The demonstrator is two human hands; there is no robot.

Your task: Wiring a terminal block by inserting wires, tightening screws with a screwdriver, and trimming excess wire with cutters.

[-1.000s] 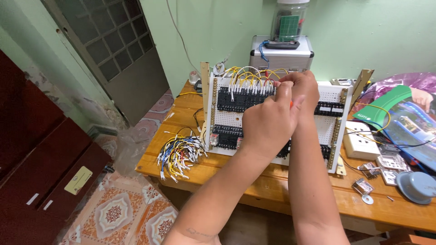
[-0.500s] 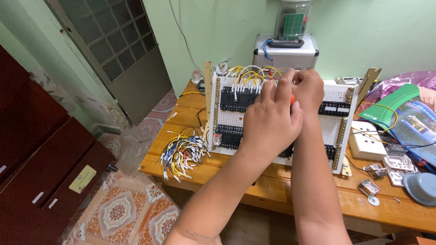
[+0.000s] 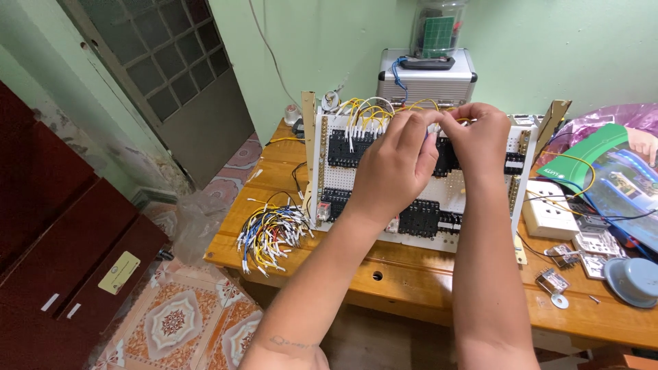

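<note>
Head view: left hand and right hand raised together at the top edge of the upright white wiring board, fingertips meeting, pinched on yellow wires just above the black terminal row. Exact grip partly hidden. Right hand slightly nearer the wire ends. Loose wire bundle lying well left on the tabletop.

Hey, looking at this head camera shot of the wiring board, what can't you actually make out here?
Head view only:
- What the left hand and right hand pinch: hidden by the fingers, so each grip is unclear.
- Middle of the white perforated wiring board: covered by both hands and forearms.
- Grey round lid: cut by the right edge.
- Ends of the loose bundle of coloured wires: too small.
</note>
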